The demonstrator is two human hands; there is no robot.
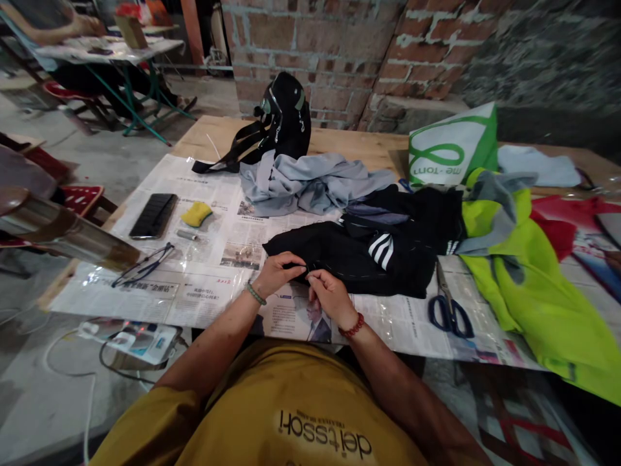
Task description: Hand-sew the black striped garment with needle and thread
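Note:
A black garment (pixel 330 249) with white stripes lies on the newspaper, and pale stitch-like marks run along it. At its near left edge, my left hand (pixel 277 275) pinches the cloth between thumb and forefinger. My right hand (pixel 334 298) is just beside it, thumb and fingers pressed together near the same edge. Whatever the right fingertips hold is too small to make out. Dark-handled scissors (pixel 450 309) rest on the newspaper to the right of the garment.
Grey cloth (pixel 315 184) and a black bag (pixel 286 116) sit behind. On the left are a phone (pixel 153 215), a yellow sponge (pixel 196 213), glasses (pixel 145 268) and a tilted bottle (pixel 72 230). A neon-yellow garment (pixel 538 278) and a white-green bag (pixel 453 145) occupy the right.

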